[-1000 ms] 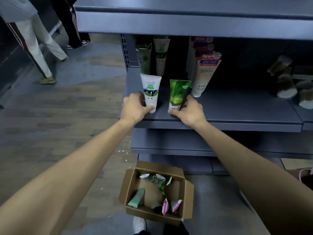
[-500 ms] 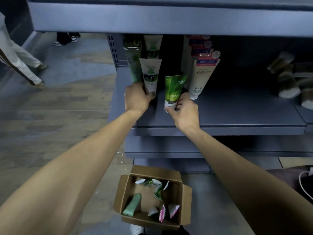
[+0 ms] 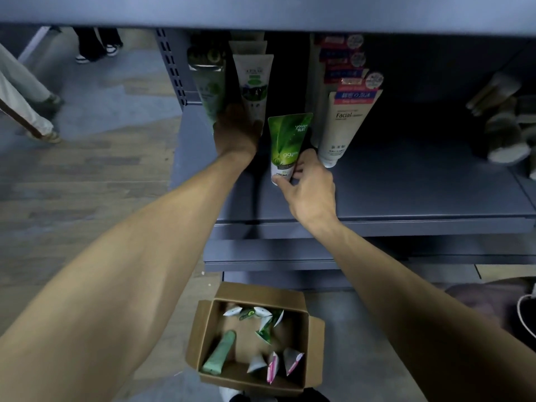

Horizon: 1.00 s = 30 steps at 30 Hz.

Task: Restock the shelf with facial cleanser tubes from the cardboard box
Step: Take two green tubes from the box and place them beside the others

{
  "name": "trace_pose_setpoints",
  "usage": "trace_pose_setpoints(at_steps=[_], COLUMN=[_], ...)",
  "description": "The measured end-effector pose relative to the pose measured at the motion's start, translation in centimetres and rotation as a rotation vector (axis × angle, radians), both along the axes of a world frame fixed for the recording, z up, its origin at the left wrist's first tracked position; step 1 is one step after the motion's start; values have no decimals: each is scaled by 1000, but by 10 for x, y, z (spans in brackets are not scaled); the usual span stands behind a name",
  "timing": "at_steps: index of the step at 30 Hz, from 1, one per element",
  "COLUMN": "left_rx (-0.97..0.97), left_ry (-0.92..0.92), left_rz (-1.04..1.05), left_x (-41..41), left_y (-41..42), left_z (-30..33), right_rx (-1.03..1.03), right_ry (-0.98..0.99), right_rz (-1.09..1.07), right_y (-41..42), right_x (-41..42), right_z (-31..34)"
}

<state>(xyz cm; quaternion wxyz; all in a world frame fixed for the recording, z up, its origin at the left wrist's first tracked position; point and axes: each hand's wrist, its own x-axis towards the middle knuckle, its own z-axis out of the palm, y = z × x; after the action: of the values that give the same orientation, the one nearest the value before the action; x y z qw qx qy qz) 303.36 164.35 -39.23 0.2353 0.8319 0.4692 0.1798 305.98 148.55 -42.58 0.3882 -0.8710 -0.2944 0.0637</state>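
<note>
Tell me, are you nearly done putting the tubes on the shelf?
Not yet. Several tubes stand in rows on the shelf already. The left hand pushes a white tube back, and the right hand grips a green tube. The cardboard box holds several more.

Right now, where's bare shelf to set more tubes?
Bare shelf runs from the Facial tube right to the brushes, plus the front strip. The left end is crowded: left hand on the white tube, right hand on the green tube.
</note>
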Motion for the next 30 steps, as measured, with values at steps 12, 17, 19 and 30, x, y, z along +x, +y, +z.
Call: trace_pose_setpoints(at_steps=[12, 17, 19, 30], left_rx=[17, 9, 15, 69], left_ry=[15, 13, 24, 156], left_rz=[50, 58, 50, 7], left_x=[1, -1, -1, -17], left_y=[-8, -5, -4, -11], left_z=[6, 4, 2, 2], right_rx=[-2, -6, -2, -27], right_ry=[-12, -26, -23, -49], right_rz=[-11, -12, -13, -2], right_y=[8, 8, 8, 6], right_x=[1, -1, -2, -8], right_z=[3, 7, 7, 15])
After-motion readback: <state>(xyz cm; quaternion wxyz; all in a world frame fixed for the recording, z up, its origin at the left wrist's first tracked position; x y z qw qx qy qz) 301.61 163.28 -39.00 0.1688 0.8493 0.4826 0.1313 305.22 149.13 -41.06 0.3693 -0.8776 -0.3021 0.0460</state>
